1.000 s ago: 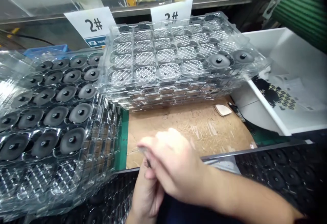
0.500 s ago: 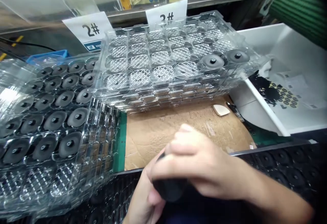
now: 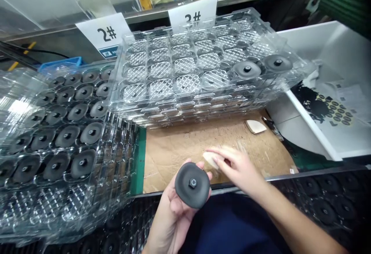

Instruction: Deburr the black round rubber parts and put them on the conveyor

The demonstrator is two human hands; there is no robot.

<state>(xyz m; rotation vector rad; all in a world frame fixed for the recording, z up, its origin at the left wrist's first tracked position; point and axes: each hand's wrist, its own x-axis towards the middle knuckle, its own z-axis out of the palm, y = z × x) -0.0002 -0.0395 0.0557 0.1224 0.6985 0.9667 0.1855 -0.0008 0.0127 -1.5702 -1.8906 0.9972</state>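
- One "2#" sign (image 3: 101, 35) faces you; partly behind the clear trays (image 3: 185, 89) stands what looks like a "3#" sign (image 3: 193, 8).
- Your left hand (image 3: 178, 209) holds a black disc (image 3: 192, 190), stem facing you, near the bench's front edge (image 3: 307, 173).
- Your right hand (image 3: 239, 165) pinches a pale pad (image 3: 209, 158) just beside it.
- Open cardboard (image 3: 171, 149) gives you room rightward, past a pale wedge (image 3: 256, 126), towards the white bin (image 3: 312, 125).

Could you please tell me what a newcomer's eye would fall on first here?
Probably the round black disc in the left hand, low in the middle, with the right hand beside it holding a pale pad. Next might come the stack of clear trays behind the hands, its top tray mostly unfilled but for two black discs toward the right.
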